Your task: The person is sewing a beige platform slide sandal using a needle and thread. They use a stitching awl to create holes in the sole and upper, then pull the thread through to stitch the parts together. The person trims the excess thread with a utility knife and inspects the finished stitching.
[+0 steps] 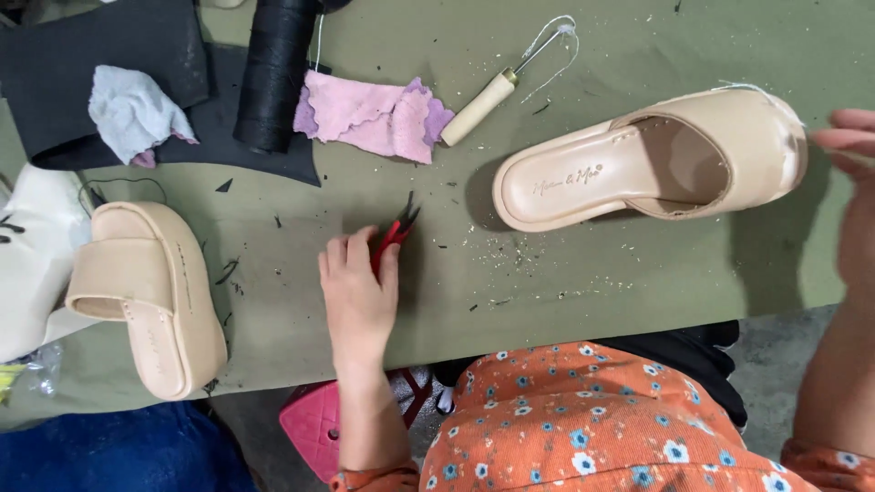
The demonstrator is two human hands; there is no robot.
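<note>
Your left hand [357,293] is closing its fingers around the red-handled thread snips [394,232] lying on the olive cloth bench [583,273]; grip the handles, keeping clear of the dark blades. Your right hand [852,173] is touching the toe of the beige platform slide sandal [583,173], fingers extended. The sandal's smooth, matte upper is trailing a loose thread.

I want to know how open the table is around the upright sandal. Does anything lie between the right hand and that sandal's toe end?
Nothing visible does. The right hand sits just off the toe end of the beige platform sandal, with only bare green table between. The wooden-handled awl lies off by the heel end.
</note>
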